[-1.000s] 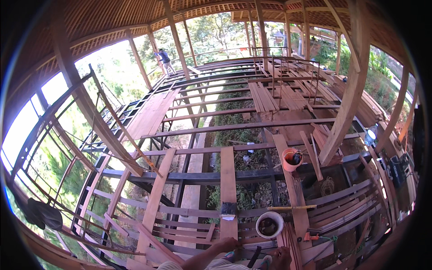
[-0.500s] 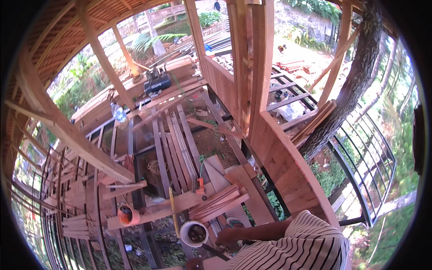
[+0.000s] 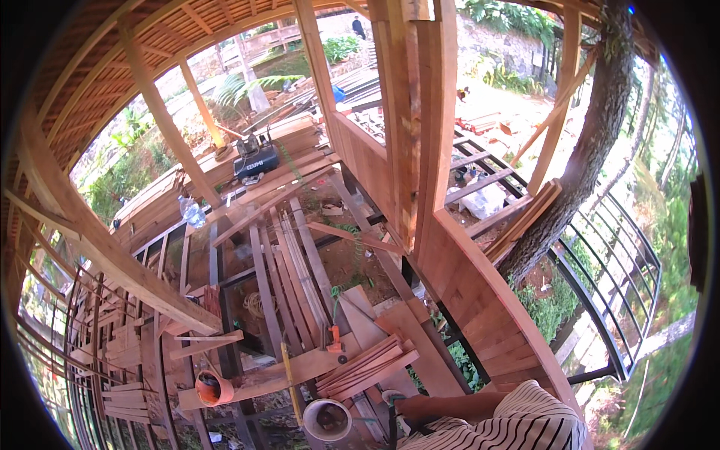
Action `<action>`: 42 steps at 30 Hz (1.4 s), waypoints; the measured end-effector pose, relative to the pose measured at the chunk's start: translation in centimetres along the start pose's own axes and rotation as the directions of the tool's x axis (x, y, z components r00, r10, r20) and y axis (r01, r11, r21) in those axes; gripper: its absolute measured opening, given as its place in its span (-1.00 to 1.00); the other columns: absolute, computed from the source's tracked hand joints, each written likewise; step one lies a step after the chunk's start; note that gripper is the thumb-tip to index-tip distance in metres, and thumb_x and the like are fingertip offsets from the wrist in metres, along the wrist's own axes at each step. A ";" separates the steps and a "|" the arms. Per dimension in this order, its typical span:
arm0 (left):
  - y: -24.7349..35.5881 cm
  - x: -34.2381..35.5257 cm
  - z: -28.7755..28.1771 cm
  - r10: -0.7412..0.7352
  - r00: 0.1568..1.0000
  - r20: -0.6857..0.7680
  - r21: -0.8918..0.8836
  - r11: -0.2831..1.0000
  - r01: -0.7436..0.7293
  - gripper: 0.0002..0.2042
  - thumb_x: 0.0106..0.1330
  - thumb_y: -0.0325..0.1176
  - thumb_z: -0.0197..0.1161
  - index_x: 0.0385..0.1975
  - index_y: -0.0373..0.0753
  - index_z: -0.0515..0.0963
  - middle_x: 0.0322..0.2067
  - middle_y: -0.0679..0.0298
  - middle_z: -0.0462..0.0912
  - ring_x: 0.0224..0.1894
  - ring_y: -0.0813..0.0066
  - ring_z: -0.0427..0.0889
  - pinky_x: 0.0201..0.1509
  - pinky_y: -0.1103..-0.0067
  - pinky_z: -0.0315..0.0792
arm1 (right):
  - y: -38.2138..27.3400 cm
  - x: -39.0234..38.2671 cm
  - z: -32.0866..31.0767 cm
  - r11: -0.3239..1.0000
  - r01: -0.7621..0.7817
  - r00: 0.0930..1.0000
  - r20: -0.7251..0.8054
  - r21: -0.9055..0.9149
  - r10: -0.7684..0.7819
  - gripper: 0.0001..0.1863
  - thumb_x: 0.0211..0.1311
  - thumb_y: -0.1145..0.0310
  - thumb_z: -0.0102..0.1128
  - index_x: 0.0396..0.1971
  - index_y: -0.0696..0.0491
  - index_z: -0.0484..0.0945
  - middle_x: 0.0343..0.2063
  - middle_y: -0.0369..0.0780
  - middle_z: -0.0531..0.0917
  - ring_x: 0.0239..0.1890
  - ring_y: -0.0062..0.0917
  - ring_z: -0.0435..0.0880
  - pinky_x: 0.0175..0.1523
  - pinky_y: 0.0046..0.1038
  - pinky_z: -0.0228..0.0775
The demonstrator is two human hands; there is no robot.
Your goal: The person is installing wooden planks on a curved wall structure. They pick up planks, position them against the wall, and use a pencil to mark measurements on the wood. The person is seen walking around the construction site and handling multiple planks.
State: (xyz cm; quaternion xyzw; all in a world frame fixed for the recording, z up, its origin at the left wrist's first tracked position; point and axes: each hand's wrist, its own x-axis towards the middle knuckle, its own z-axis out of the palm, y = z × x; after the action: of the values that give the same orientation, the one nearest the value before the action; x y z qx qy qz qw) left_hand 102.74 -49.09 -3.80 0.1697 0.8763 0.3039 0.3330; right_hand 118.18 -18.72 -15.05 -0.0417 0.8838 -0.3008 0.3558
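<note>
My right forearm comes out of a black-and-white striped sleeve (image 3: 525, 424) at the bottom edge and reaches left over the floor frame. My right hand (image 3: 399, 411) ends beside a white bucket (image 3: 328, 418); its fingers are mostly hidden, and a dark thing shows just below it. I cannot tell whether it grips anything. A stack of short wooden slats (image 3: 364, 367) lies just above the hand. My left hand is out of view.
An orange bucket (image 3: 212, 388), a yellow level (image 3: 289, 382) and an orange-handled tool (image 3: 334, 341) lie on planks over open steel joists. A tall wooden post (image 3: 409, 112) rises ahead. At right are a tree trunk (image 3: 577, 172) and a black railing (image 3: 622, 300).
The view has swung from the open floor frame round to the post and curved wall. The white bucket and my arm now sit lower in the picture.
</note>
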 end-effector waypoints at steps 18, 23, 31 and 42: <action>-22.8 -22.1 22.8 -0.239 0.852 0.466 -0.419 0.788 0.450 -0.12 0.29 0.27 0.13 0.38 -0.35 0.15 0.24 -0.21 0.37 0.34 0.05 0.33 0.38 0.31 0.20 | -12.4 5.6 8.0 0.330 -0.304 0.902 0.158 0.894 0.402 -0.70 0.31 0.44 0.04 -0.05 0.31 0.44 -0.33 -0.09 0.70 -0.35 -0.35 0.72 -0.20 -0.35 0.58; -22.8 -23.8 28.7 -0.445 0.662 0.603 -0.164 0.743 0.649 0.12 0.03 0.59 -0.01 0.48 -0.08 -0.07 0.41 -0.36 -0.20 0.44 -0.35 -0.09 0.48 0.07 -0.05 | -12.6 16.1 15.3 0.002 -0.283 0.908 0.267 0.959 0.323 -0.66 0.39 0.44 -0.01 0.09 0.25 0.39 -0.13 -0.03 0.68 -0.20 -0.32 0.73 -0.14 -0.32 0.60; -22.2 -19.9 35.0 -0.626 0.387 0.677 0.062 0.573 0.817 0.30 -0.12 0.53 0.25 0.47 0.06 -0.46 0.39 -0.46 -0.36 0.40 -0.48 -0.04 0.37 -0.07 0.10 | -11.6 39.7 26.0 -0.115 -0.275 0.893 0.298 0.955 0.337 -0.81 0.33 0.47 0.05 -0.16 0.25 0.54 -0.28 -0.09 0.69 -0.33 -0.37 0.71 -0.17 -0.34 0.64; -27.9 -20.8 35.8 -0.468 0.486 0.738 0.025 0.739 0.674 0.40 -0.14 0.53 0.27 0.44 -0.16 -0.55 0.40 -0.42 -0.38 0.43 -0.46 -0.22 0.45 0.03 0.01 | -1.4 30.5 30.5 0.392 -0.284 0.928 0.148 0.875 0.343 -0.61 0.44 0.08 0.00 -0.35 0.13 0.57 -0.53 -0.22 0.64 -0.28 -0.50 0.72 -0.40 -0.45 0.53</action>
State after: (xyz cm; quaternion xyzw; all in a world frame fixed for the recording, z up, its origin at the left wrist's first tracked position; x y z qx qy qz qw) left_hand 139.61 -65.63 -33.10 -0.0786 0.6350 0.2010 0.7418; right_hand 115.24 -43.91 -49.93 0.3245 0.5989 -0.6432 0.3498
